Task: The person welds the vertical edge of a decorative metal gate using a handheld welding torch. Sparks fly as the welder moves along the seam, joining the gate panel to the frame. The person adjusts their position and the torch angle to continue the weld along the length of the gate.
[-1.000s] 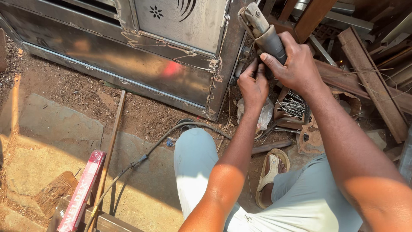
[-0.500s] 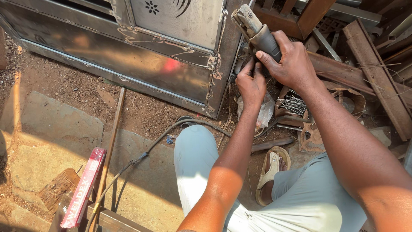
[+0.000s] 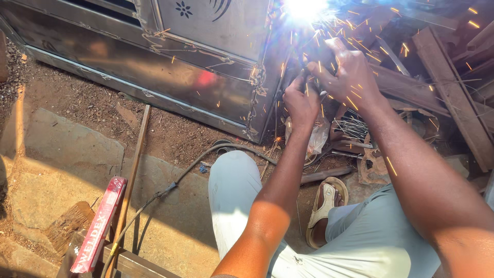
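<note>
A white welding arc (image 3: pixel 306 7) burns at the upright edge of a polished steel gate panel (image 3: pixel 206 77), throwing orange sparks over both hands. My right hand (image 3: pixel 347 74) is closed around the handle of a welding electrode holder, which glare and my fingers mostly hide. Just below it, my left hand (image 3: pixel 301 100) pinches the lower end of the same holder. A black cable (image 3: pixel 206 157) runs from the hands down across the ground past my knee (image 3: pixel 234 180).
A red box of welding rods (image 3: pixel 98 224) lies at lower left beside a wooden stick (image 3: pixel 134 164). Loose rods (image 3: pixel 355 126) and rusty steel sections (image 3: pixel 453 87) are piled at right. My sandalled foot (image 3: pixel 324 206) rests on the dirt.
The arc has struck: bright glare and sparks now fill the top where the holder's tip met the panel edge. Both hands have stayed on the holder, shifting only slightly.
</note>
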